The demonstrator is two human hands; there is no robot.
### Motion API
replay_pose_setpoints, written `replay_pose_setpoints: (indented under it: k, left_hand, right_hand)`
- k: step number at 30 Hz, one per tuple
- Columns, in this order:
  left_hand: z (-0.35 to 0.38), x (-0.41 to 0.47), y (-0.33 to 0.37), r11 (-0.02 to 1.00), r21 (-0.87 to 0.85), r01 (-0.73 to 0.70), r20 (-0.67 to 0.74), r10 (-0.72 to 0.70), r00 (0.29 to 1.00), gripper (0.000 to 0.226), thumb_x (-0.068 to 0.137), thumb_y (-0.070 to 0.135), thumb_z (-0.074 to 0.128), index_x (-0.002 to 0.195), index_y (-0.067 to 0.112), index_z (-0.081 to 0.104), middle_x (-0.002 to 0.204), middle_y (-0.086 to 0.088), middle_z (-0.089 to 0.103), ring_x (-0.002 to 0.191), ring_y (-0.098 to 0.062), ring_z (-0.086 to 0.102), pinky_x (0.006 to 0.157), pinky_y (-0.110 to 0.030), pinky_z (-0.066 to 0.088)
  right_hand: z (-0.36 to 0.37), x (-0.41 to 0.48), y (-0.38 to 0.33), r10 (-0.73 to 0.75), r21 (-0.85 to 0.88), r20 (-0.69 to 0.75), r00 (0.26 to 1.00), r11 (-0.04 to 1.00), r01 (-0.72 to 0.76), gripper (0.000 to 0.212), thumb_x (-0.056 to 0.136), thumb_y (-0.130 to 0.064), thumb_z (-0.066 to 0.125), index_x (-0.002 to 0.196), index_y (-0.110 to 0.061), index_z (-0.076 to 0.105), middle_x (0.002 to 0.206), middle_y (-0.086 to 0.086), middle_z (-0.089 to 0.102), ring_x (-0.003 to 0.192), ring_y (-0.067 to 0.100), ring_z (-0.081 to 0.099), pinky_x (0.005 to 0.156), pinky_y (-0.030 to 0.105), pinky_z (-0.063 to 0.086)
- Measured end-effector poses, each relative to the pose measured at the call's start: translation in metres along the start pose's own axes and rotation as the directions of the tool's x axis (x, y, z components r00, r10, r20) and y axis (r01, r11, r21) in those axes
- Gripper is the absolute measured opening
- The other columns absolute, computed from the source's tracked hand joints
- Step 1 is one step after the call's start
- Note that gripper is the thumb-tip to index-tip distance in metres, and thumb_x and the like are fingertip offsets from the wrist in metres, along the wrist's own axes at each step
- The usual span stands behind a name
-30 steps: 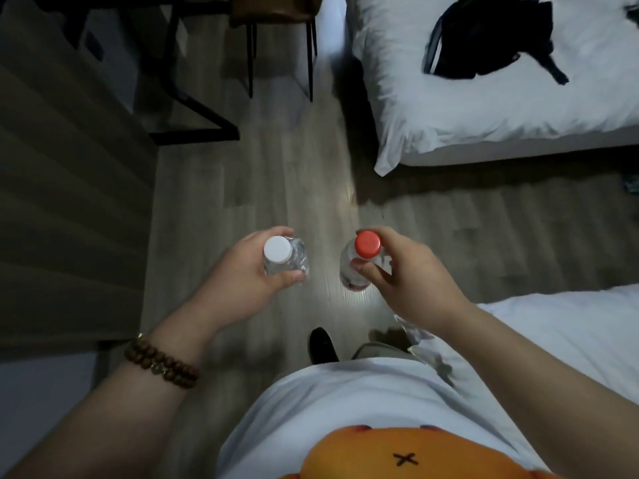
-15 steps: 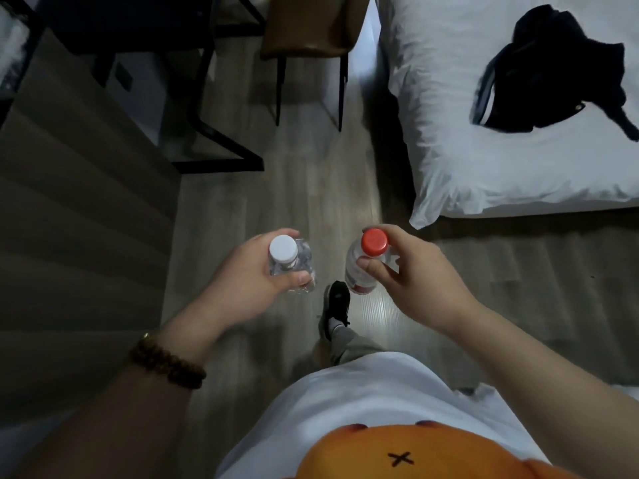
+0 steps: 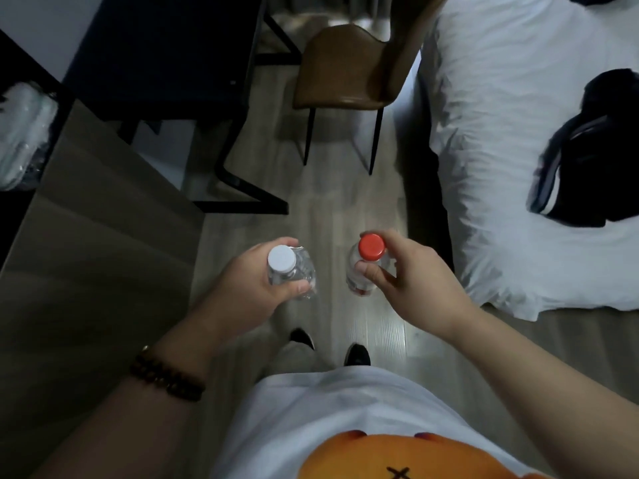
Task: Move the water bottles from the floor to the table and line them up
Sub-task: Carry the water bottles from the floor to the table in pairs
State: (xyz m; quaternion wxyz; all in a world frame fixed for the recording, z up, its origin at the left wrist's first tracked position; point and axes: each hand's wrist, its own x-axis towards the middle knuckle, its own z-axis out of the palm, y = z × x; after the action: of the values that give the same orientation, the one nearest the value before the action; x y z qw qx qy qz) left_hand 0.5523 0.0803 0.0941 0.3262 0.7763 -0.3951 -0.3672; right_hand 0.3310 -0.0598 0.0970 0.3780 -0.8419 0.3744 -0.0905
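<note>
Head view: two hands [image 3: 238, 288] [image 3: 415, 285] hold two bottles [image 3: 283, 260] [image 3: 371, 247].

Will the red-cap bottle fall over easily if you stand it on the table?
Probably a bit tippy: the red-capped bottle looks slim. Its clear plastic likely feels smooth, maybe slippery, and the right hand pinches it just below the cap.

table [image 3: 155, 53] front-left | chair [image 3: 345, 67] ahead | bed [image 3: 501, 133] right | garment [image 3: 594, 150] on bed
</note>
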Motion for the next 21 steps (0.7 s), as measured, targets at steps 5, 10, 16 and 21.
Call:
replay_pose_setpoints:
  k: [5,10,16,21]
  left_hand:
    - [-0.037,0.093,0.001,0.999,0.032,0.015,0.055,-0.017,0.998,0.063,0.075,0.021,0.09,0.131,0.026,0.062,0.122,0.007,0.068,0.113,-0.01,0.065,0.104,-0.04,0.051]
    - [-0.081,0.191,0.005,0.995,0.088,-0.037,0.118,0.027,0.993,0.065,0.074,0.027,0.089,0.133,0.03,0.06,0.124,0.013,0.065,0.114,-0.002,0.062,0.104,-0.036,0.05]
    - [-0.137,0.295,0.03,0.979,0.162,-0.123,0.183,0.093,0.979,0.069,0.073,0.034,0.09,0.135,0.031,0.06,0.127,0.014,0.064,0.116,-0.003,0.061,0.104,-0.037,0.05]
    - [-0.16,0.373,0.051,0.98,0.152,-0.125,0.149,0.103,0.984,0.069,0.072,0.038,0.089,0.135,0.034,0.059,0.124,0.018,0.065,0.113,0.0,0.062,0.101,-0.034,0.052]
  right_hand:
    - [-0.001,0.095,-0.007,0.038,-0.006,-0.03,0.999,0.999,-0.038,0.035,0.095,-0.052,0.062,0.124,-0.036,0.056,0.103,-0.012,0.067,0.078,0.003,0.058,0.073,0.031,0.05]
    - [-0.003,0.187,-0.021,0.104,-0.023,-0.063,0.993,0.994,-0.106,0.033,0.095,-0.048,0.065,0.123,-0.034,0.057,0.103,-0.014,0.068,0.082,0.003,0.059,0.072,0.026,0.049]
    - [-0.026,0.285,-0.041,0.144,-0.014,-0.103,0.984,0.989,-0.146,0.035,0.095,-0.048,0.064,0.126,-0.032,0.056,0.106,-0.011,0.07,0.089,0.01,0.064,0.078,0.038,0.054]
    - [-0.049,0.367,-0.04,0.113,0.005,-0.108,0.988,0.994,-0.113,0.035,0.096,-0.048,0.062,0.126,-0.031,0.057,0.11,-0.011,0.069,0.099,0.011,0.065,0.085,0.041,0.055]
